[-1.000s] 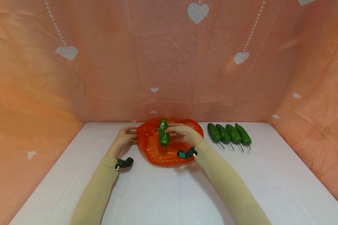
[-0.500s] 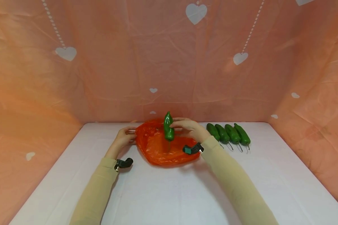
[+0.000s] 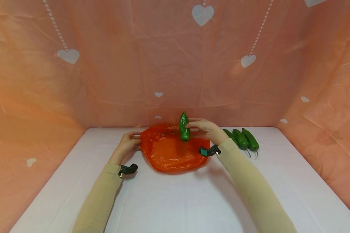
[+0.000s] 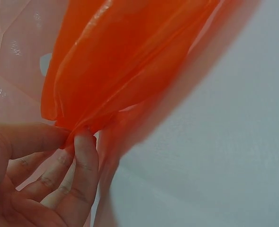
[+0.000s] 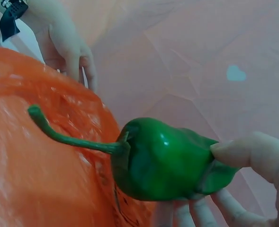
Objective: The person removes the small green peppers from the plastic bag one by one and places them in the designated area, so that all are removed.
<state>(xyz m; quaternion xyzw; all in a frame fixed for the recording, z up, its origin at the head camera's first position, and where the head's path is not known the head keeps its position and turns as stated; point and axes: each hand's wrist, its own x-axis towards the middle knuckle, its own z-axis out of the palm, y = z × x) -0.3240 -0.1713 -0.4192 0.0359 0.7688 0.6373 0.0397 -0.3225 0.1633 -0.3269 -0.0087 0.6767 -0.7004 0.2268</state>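
Observation:
A green pepper [image 3: 184, 127] is held above an orange-red plastic bag [image 3: 166, 152], its tip up and its stem end down. My right hand [image 3: 203, 128] grips it from the right; the right wrist view shows thumb and fingers on either side of the pepper [image 5: 158, 161] toward its tip, the long curved stem pointing away. At the bag's left edge, my left hand [image 3: 127, 143] pinches the rim; in the left wrist view the thumb and index finger close on the gathered orange film [image 4: 115, 61]. The bag lies spread with its mouth wide.
Several more green peppers [image 3: 250, 139] lie side by side at the right back of the white table [image 3: 163, 200], partly hidden by my right forearm. A pinkish-orange curtain with white hearts [image 3: 175, 64] hangs behind and along both sides.
My right hand has moved right and slightly up with the pepper, from over the bag's middle toward its right part. The left hand stays at the bag's rim.

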